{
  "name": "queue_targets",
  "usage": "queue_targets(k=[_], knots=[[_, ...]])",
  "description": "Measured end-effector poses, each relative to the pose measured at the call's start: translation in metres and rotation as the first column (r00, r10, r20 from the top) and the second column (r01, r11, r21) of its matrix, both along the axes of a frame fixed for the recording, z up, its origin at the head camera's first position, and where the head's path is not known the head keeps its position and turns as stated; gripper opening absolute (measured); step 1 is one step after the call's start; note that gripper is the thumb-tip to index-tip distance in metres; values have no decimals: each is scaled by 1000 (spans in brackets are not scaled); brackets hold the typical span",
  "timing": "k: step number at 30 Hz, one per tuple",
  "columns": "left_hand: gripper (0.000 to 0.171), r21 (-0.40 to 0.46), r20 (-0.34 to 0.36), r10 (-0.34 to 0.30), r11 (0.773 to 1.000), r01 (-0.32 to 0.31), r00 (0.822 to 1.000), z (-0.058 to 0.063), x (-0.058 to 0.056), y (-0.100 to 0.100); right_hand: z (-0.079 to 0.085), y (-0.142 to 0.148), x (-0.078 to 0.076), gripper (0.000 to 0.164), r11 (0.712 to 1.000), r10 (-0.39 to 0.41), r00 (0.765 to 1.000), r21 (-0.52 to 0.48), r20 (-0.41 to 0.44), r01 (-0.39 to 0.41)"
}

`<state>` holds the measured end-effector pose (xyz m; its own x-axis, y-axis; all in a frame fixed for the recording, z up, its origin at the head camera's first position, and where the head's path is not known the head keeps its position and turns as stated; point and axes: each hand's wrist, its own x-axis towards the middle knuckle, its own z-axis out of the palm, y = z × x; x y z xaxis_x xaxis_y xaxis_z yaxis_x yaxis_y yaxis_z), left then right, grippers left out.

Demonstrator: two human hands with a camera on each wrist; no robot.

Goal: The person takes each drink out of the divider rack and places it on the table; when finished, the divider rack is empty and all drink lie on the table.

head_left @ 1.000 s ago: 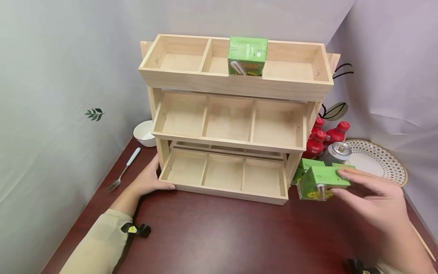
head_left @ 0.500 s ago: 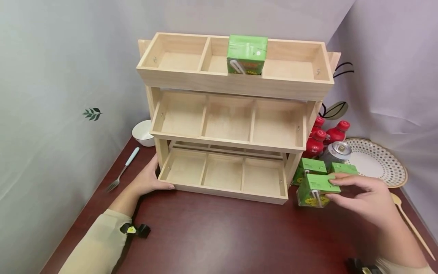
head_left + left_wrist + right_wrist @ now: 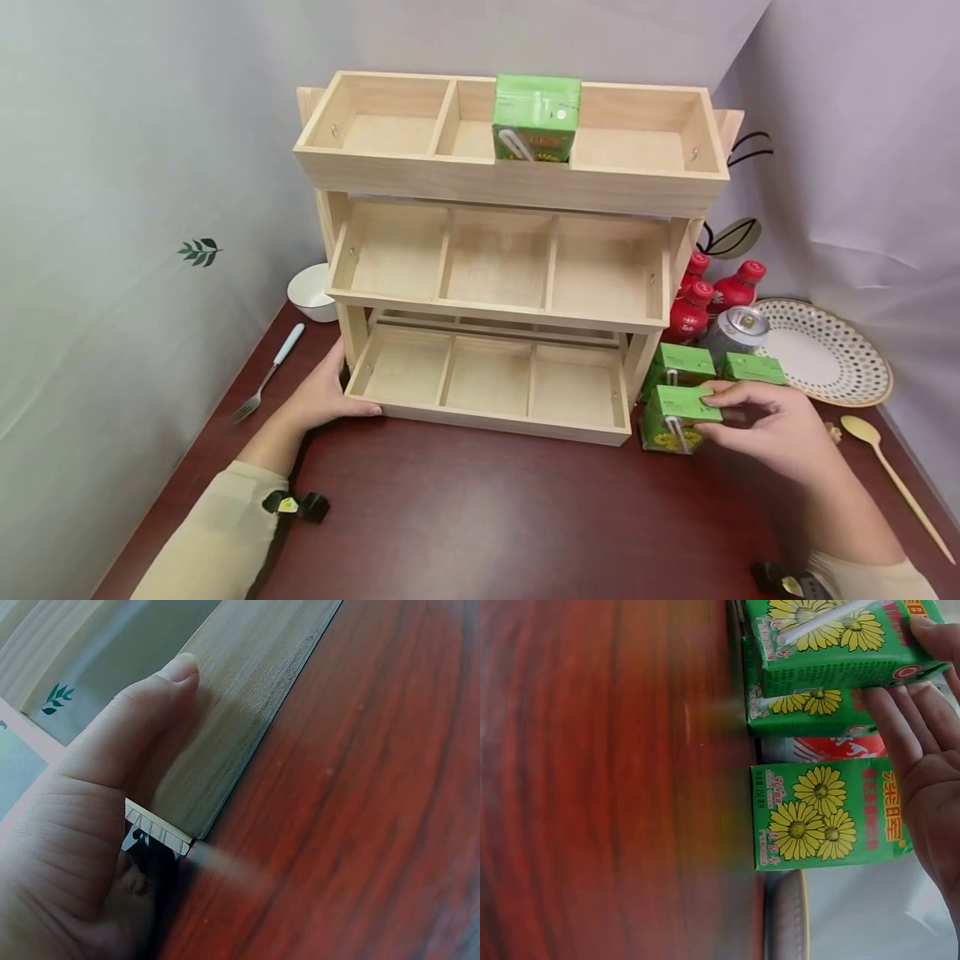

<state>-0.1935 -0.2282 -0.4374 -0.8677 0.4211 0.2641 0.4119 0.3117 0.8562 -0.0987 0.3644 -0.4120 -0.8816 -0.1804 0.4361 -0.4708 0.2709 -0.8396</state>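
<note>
A three-tier wooden shelf rack (image 3: 517, 185) stands on the dark red table. At its lower left corner my left hand (image 3: 327, 396) grips the bottom tray (image 3: 232, 697), thumb along the front board; the other fingers are hidden behind the side. My right hand (image 3: 772, 425) pinches a green drink carton (image 3: 678, 417) by its upper part, thumb in front, to the right of the bottom tray. In the right wrist view this carton (image 3: 840, 652), with yellow flowers and a straw, overlaps a second carton (image 3: 802, 712). Another carton (image 3: 817, 817) stands apart from them.
One green carton (image 3: 536, 117) sits in the top tray's middle. Behind my right hand are red-capped bottles (image 3: 688, 312), a silver can (image 3: 737, 331) and a dotted plate (image 3: 825, 350). A wooden spoon (image 3: 892, 467) lies right; a bowl (image 3: 313, 292) and fork (image 3: 270, 371) lie left.
My right hand has moved left and slightly down with the carton, bringing it beside the rack's lower right corner, in front of another carton. My left hand has kept its hold.
</note>
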Motion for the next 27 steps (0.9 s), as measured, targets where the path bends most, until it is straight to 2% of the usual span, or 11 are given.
queue_targets(k=[3, 8, 14, 19, 27], knots=[[128, 2, 5, 6, 1000, -6, 1000, 1, 0, -1, 0, 1, 0, 37, 999, -27, 998, 40, 49, 25], [131, -13, 2, 13, 1000, -13, 1000, 0, -2, -3, -2, 5, -1, 37, 999, -13, 998, 31, 69, 11], [131, -18, 0, 22, 1000, -22, 1000, -3, -2, -3, -6, 9, -2, 40, 999, 45, 996, -19, 75, -44], [131, -18, 1, 31, 999, -31, 1000, -4, -3, -2, -4, 10, -1, 38, 998, 57, 994, -17, 90, -55], [131, -10, 13, 32, 999, -31, 999, -4, -2, 0, -5, 14, -1, 39, 991, 129, 987, -55, 101, -124]])
